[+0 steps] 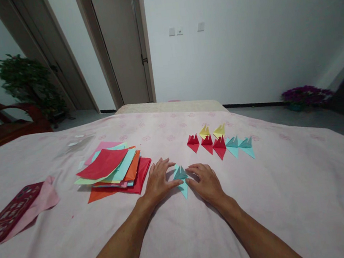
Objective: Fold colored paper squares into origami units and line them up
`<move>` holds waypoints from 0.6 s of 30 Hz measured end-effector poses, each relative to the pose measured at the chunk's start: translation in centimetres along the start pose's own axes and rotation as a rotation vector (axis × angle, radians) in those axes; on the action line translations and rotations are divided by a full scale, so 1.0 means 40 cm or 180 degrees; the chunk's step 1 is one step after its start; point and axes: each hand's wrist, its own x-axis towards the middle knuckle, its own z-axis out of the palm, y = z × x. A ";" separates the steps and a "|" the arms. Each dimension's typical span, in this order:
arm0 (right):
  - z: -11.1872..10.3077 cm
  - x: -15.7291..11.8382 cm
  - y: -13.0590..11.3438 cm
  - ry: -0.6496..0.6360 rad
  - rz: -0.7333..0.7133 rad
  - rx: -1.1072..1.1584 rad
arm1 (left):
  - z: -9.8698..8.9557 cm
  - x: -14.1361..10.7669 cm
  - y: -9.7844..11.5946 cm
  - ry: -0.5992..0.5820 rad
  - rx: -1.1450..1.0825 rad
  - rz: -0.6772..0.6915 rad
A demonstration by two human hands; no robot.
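A pot holds purple flowers. Half-open, left hand and right hand touch the blue bird, grip unclear; stack left, other birds right.

Two hands, thumb to thumb, mid-scene!

And here they are: the left forearm reaches in from the near left, bare and slanting toward the far right, while the right forearm answers from the near right, leaning far and left. Both wrists sit low, backs of the hands up. Look at the left hand: fingers lightly bent and pointing far, thumb stretched out to the right, a clear gap between it and the index finger. Over to the right hand, fingers more curled and bunched, thumb pointing left. The thumb tips are just beside each other!
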 end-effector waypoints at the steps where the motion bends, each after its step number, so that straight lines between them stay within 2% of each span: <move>1: 0.000 0.000 0.001 0.0012 0.0012 0.0009 | -0.002 -0.001 0.001 0.0099 -0.0067 0.0044; 13: -0.010 -0.001 -0.019 0.0140 -0.0032 0.0153 | 0.002 0.000 0.006 0.0513 -0.0409 0.0242; 18: -0.013 -0.005 -0.026 0.0210 -0.0139 0.0123 | 0.002 -0.002 0.008 0.0487 -0.0582 0.0260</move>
